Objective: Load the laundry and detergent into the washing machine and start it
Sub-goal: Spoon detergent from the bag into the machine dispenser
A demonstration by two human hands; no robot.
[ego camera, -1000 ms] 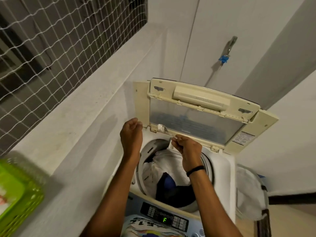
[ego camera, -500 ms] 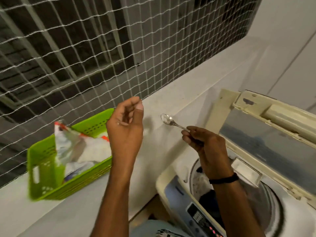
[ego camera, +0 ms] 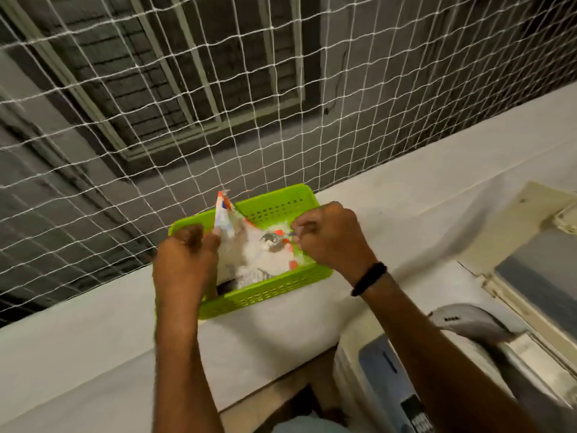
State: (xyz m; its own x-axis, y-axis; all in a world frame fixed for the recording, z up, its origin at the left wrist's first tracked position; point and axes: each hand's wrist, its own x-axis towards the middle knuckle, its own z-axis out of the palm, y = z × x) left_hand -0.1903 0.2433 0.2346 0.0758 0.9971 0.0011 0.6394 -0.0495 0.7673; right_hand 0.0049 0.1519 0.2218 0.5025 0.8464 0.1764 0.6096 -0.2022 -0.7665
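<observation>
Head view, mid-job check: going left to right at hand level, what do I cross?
Left hand, gripping the packet's edge → detergent packet → spoon → right hand holding it → washing machine.

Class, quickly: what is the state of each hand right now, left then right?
Left hand: closed, gripping the edge of the detergent bag.
Right hand: closed, pinching a spoon at the bag's mouth.

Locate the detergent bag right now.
Head view, centre: the detergent bag sits in the green basket on the white ledge, left of the washing machine, gripped by the left hand.
</observation>
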